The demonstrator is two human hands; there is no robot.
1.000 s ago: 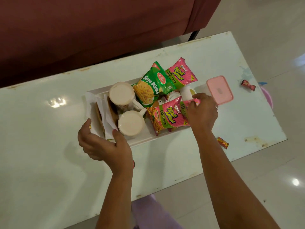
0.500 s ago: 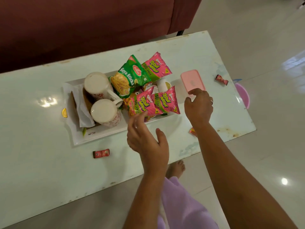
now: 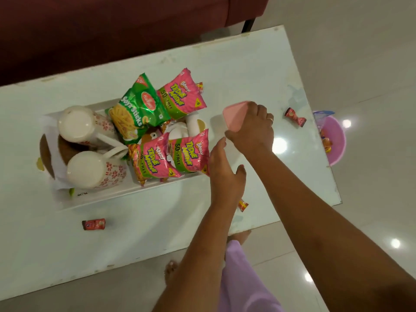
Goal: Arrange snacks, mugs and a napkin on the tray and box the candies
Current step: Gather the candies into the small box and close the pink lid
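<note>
Fingers of the right hand (image 3: 252, 129) clasp the pink box lid (image 3: 235, 115), tilted, right of the tray (image 3: 135, 194); left hand (image 3: 225, 172) spread loosely just beside it, holding nothing

Right hand (image 3: 252, 129): was resting beside the pink lid (image 3: 235, 115); now grips it, lid tilted up at centre right of frame.
Left hand (image 3: 225, 170): moved from the tray's lower-left edge to just right of the snack packets, fingers spread.
</note>
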